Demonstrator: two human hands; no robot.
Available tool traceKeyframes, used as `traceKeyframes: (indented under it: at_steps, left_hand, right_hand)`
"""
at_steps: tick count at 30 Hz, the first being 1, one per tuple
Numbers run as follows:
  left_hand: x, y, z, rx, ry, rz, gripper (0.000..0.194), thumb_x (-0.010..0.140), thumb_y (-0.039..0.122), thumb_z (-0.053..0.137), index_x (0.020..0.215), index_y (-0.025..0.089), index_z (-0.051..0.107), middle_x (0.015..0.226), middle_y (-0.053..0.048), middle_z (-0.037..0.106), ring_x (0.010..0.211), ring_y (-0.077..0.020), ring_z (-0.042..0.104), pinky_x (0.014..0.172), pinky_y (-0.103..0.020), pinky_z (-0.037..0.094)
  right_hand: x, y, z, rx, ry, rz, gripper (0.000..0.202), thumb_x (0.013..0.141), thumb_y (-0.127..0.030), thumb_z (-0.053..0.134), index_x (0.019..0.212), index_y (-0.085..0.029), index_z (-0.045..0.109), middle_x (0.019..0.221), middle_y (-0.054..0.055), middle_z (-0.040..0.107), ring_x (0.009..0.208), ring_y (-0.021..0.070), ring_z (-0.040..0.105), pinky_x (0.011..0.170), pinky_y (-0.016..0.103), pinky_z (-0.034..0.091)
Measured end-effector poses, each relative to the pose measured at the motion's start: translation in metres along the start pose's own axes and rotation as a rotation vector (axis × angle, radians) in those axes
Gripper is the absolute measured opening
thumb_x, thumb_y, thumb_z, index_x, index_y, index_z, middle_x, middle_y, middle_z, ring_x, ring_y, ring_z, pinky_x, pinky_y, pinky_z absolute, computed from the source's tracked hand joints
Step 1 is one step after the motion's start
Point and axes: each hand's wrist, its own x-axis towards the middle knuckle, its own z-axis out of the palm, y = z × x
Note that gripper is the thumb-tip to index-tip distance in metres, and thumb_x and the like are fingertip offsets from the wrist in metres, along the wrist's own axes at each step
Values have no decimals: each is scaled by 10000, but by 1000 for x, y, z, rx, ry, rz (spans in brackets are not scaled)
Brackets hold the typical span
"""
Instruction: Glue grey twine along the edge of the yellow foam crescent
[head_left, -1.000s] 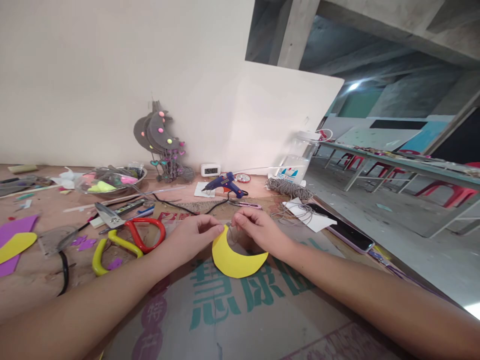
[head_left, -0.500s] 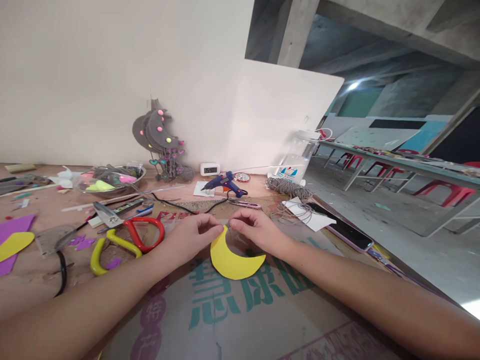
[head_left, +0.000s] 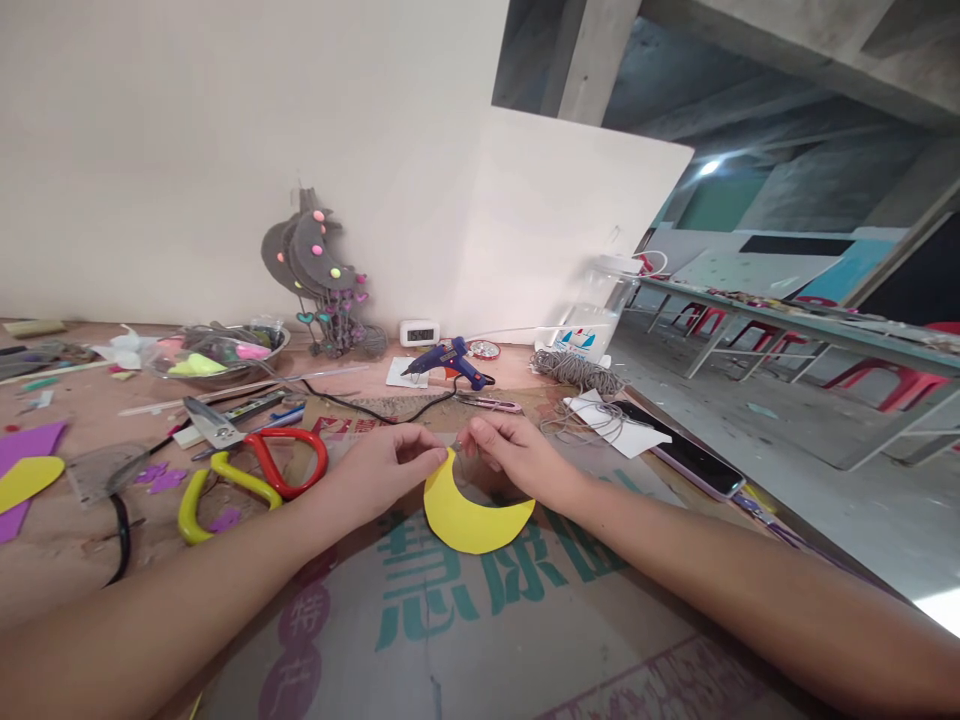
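Observation:
A yellow crescent moon, cut from a flat sheet, is held above the cardboard with its curved belly toward me. My left hand pinches the crescent's upper left tip between thumb and fingers. Just right of that tip, my right hand has thumb and fingers pressed together. Something small and greyish shows at its fingertips, too small to make out. The crescent's other point reaches up under the right wrist.
Left lie scissors, purple sheet and a bowl of craft bits. Behind are a glue gun, clock and decorated grey moon. Right are grey yarn, a bottle and a phone.
The right fingers have curled in slightly near the crescent's tip. The crescent sits marginally further right and higher in view; the left hand keeps its pinch.

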Motion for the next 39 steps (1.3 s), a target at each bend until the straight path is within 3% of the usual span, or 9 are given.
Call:
traceKeyframes:
  at_steps: [6, 14, 22, 39]
  left_hand:
    - [0, 0, 0, -39, 21, -21, 272, 752, 423, 518, 807, 181, 631, 737, 0, 633, 636, -132, 536, 570, -219, 399]
    - [0, -1, 0, -18, 2, -17, 302, 748, 451, 515, 808, 179, 632, 748, -5, 631, 659, -144, 545, 559, -220, 399]
    - [1, 0, -2, -46, 26, -43, 299, 756, 441, 513, 835, 175, 625, 776, -11, 642, 706, -153, 559, 611, -233, 413]
    - [3, -7, -1, -95, 56, -27, 271, 767, 433, 517, 806, 180, 608, 715, 18, 597, 631, -106, 511, 562, -204, 385]
  right_hand:
    - [-1, 2, 3, 119, -54, 104, 320, 775, -474, 536, 776, -154, 550, 520, -49, 411, 440, 66, 344, 410, 198, 255]
    - [0, 1, 4, 88, -22, 74, 273, 780, -419, 545, 746, -148, 547, 525, -44, 433, 457, 66, 368, 433, 198, 299]
    - [1, 5, 3, -45, -101, 3, 236, 767, -378, 573, 777, -146, 613, 737, 16, 562, 633, 106, 489, 574, 223, 391]
    - [0, 4, 2, 37, -122, -42, 188, 781, -322, 570, 725, -147, 607, 728, 20, 602, 644, 107, 525, 619, 233, 417]
